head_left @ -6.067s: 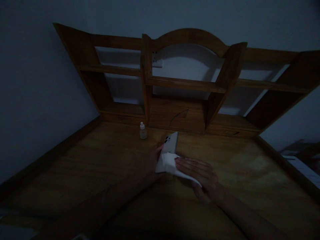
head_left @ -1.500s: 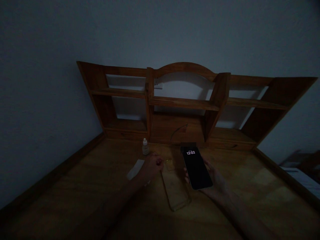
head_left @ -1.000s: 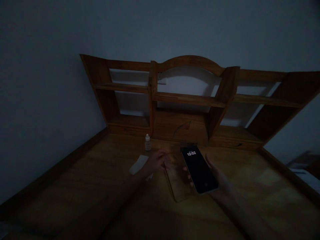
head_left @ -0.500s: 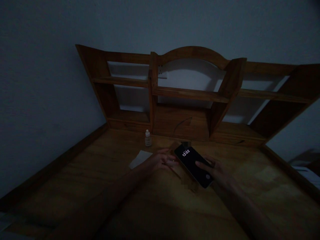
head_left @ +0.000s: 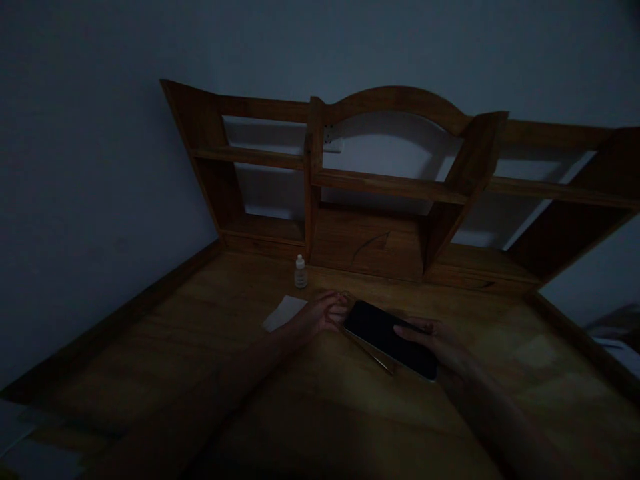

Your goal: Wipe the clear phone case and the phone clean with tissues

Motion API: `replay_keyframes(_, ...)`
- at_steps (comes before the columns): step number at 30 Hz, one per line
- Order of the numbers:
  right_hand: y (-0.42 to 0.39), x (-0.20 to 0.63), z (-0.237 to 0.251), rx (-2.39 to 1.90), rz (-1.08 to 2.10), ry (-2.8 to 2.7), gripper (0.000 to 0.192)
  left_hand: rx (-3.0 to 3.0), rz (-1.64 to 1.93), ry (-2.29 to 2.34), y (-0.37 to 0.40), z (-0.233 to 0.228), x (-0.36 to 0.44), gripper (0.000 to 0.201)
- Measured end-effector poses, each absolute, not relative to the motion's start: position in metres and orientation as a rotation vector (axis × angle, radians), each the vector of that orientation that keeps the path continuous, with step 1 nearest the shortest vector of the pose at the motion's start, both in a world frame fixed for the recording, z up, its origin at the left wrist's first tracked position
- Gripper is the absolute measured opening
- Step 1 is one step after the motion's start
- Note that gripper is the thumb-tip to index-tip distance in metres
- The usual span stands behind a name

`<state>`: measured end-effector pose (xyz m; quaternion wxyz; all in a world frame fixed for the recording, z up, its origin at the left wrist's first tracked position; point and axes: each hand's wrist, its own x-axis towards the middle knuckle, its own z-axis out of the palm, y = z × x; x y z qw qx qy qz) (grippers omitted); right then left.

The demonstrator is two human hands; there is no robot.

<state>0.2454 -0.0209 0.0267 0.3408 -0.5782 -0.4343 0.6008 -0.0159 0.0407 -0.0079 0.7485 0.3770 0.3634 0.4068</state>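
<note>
A dark-screened phone (head_left: 390, 338) lies tilted between my hands, over a clear case (head_left: 376, 355) on the bench (head_left: 200, 347). My right hand (head_left: 434, 339) curls over its near end, gripping it; my left hand (head_left: 324, 312) pinches at its far corner, though I cannot tell what it grips. In this dim light, a misaligned corner could make the phone slip. Just beyond my left hand lie a white cloth (head_left: 284, 313) and a small bottle (head_left: 301, 272).
</note>
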Motion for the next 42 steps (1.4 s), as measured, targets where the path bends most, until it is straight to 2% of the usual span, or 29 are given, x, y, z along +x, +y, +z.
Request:
replay_keyframes(6,-0.019,0.251,0.038,-1.486,1.673,-1.108,0.037,0.764,0.887,0.886,0.037,-0.001,-0.014,0.038)
replay_keyframes(13,-0.017,0.253,0.036,-1.509,1.656,-1.196,0.040,0.750,0.897,0.891,0.035,0.006,-0.013,0.040)
replay_keyframes(20,-0.013,0.252,0.024,-1.591,1.453,-1.252,0.045,0.781,0.881,0.901,0.038,0.000,-0.015,0.037)
replay_keyframes(25,-0.013,0.252,0.021,-1.618,1.348,-1.224,0.044,0.803,0.895,0.864,0.036,0.003,-0.016,0.042)
replay_keyframes(32,-0.017,0.245,0.025,-1.620,1.318,-1.175,0.044,0.790,0.857,0.805,0.029,0.015,-0.013,0.040)
replay_keyframes(38,-0.021,0.236,0.016,-1.503,1.274,-1.269,0.040,0.675,0.878,0.779,0.023,0.009,-0.002,0.022)
replay_keyframes(42,-0.022,0.234,0.012,-1.499,1.262,-1.257,0.040,0.683,0.854,0.760,0.017,0.010,0.003,0.028)
